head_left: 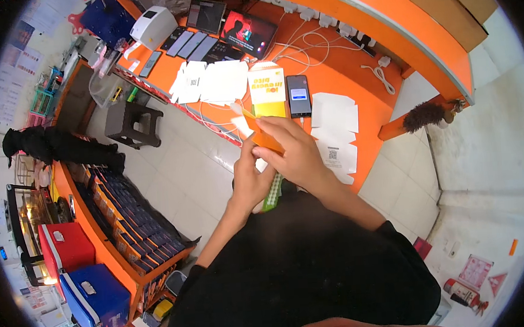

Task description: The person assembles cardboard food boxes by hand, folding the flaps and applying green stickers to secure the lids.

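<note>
My left hand [249, 177] and my right hand [291, 151] meet close in front of me, both closed on an orange and white cardboard piece [259, 132] that looks like a small box being folded. A green and white strip [272, 192] shows under my hands. Just beyond them on the orange counter [363, 100] stands a yellow and white box [268, 91], with a dark phone [298, 95] to its right.
Flat white box blanks [334, 114] and more white sheets [209, 81] lie on the counter. Several phones, a tablet [248, 32], a white printer [153, 26] and white cables [320, 40] sit farther back. A black stool [130, 120], shelves of stock and coolers stand at left.
</note>
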Motion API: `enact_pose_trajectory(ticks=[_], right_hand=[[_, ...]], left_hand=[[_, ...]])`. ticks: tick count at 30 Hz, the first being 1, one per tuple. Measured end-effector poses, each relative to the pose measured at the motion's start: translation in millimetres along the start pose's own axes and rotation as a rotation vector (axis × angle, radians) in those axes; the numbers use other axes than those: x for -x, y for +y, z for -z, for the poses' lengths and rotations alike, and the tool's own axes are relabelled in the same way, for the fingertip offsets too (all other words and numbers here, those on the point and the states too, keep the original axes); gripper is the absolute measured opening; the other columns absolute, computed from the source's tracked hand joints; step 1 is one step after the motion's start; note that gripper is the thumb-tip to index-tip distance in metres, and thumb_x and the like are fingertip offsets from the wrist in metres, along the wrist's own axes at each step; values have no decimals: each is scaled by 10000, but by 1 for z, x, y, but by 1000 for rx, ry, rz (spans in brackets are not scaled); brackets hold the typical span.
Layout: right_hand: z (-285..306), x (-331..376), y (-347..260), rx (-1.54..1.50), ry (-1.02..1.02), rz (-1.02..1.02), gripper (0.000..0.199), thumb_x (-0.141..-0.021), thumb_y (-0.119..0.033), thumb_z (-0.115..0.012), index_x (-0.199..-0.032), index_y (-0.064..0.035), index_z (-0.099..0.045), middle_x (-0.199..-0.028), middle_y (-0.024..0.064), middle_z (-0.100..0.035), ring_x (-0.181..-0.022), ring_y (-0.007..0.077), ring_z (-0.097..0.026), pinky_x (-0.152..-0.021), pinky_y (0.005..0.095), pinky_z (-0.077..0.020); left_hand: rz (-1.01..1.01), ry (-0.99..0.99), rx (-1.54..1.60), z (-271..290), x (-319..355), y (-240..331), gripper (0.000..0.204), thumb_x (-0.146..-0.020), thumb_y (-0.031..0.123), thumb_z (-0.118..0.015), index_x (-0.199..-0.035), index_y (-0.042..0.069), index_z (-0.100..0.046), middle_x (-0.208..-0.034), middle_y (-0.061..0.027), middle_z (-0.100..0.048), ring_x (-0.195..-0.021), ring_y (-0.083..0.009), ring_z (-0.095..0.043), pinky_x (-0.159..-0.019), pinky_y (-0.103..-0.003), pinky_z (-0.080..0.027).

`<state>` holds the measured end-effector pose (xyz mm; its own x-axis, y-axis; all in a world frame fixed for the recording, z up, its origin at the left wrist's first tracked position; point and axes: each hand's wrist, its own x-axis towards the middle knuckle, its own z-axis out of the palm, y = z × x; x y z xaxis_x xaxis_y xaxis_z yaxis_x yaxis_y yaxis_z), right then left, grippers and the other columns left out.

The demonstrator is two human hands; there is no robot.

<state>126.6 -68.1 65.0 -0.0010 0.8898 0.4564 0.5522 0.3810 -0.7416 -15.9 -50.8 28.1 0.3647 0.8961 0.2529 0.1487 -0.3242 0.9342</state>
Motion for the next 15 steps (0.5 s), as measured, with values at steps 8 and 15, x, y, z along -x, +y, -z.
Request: enact_pose_trajectory(ticks=[8, 15], right_hand=[[-4, -1, 10, 63, -19, 253, 360, -838, -3, -654, -1197, -28, -663, -1158, 119, -622, -1038, 285, -648, -874, 377, -546], [-16, 1, 6, -730, 181, -327, 172, -884, -21, -687, -1055, -2, -690, -1137, 145, -690, -1035, 242, -682, -884, 325, -541]], left_hand=[[147, 202, 888, 15, -13, 1, 238, -997, 122, -511, -1214, 28, -486, -1237, -102, -553, -1188, -186, -543, -1029, -419, -433], [-3, 407, 374, 17, -16, -3, 80, -946, 29, -649, -977, -1, -582, -932, -44, -651, -788, -76, -578, -725, -229, -465]])
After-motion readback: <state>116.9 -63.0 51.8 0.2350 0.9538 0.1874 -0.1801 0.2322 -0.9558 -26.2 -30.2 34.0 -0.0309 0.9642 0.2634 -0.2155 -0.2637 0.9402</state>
